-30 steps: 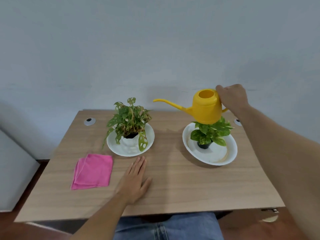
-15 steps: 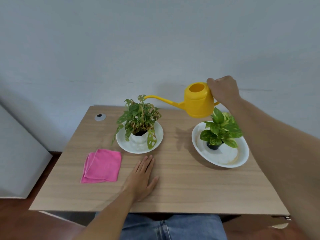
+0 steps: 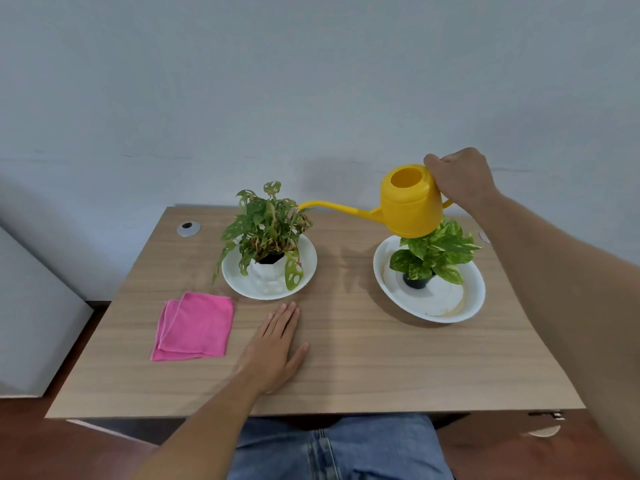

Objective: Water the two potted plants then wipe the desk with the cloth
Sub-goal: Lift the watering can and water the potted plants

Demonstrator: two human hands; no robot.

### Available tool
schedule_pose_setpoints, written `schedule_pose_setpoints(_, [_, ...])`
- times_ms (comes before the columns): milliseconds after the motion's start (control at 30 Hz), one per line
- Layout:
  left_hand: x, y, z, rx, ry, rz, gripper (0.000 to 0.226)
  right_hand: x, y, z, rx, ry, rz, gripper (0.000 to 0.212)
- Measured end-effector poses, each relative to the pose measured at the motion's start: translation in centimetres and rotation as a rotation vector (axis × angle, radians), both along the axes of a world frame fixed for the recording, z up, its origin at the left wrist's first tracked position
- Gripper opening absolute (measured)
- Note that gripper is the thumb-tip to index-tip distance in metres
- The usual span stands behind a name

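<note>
Yellow watering can (image 3: pixel 410 202) had swung leftward within 1 second, its spout tip now reaching the leaves of the left plant (image 3: pixel 266 233), while its body hung above the right plant (image 3: pixel 433 254). The right hand (image 3: pixel 460 181) was clenched on the can's handle. The left hand (image 3: pixel 273 348) lay flat and open on the desk (image 3: pixel 363 358). No water was visible yet, so pouring on the left plant looked imminent. The pink cloth (image 3: pixel 194 327) lay folded, untouched, just beside the left hand.

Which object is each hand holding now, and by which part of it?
The right hand holds the yellow plastic watering can by its rear handle. The left hand holds nothing; it lies flat on the wooden desk.
</note>
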State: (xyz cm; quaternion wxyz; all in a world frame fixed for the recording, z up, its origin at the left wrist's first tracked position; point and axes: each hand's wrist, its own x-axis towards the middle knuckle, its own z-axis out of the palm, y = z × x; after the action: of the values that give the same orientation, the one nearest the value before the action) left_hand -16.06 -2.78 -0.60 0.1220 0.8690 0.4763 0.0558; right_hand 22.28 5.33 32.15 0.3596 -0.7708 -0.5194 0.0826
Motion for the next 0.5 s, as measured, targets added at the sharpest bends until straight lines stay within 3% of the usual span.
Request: schedule_pose_setpoints(500, [-0.1,0.0,-0.1,-0.007,0.002,0.010,0.083,0.4,0.5,-0.3,0.025,0.036,-0.126,0.049])
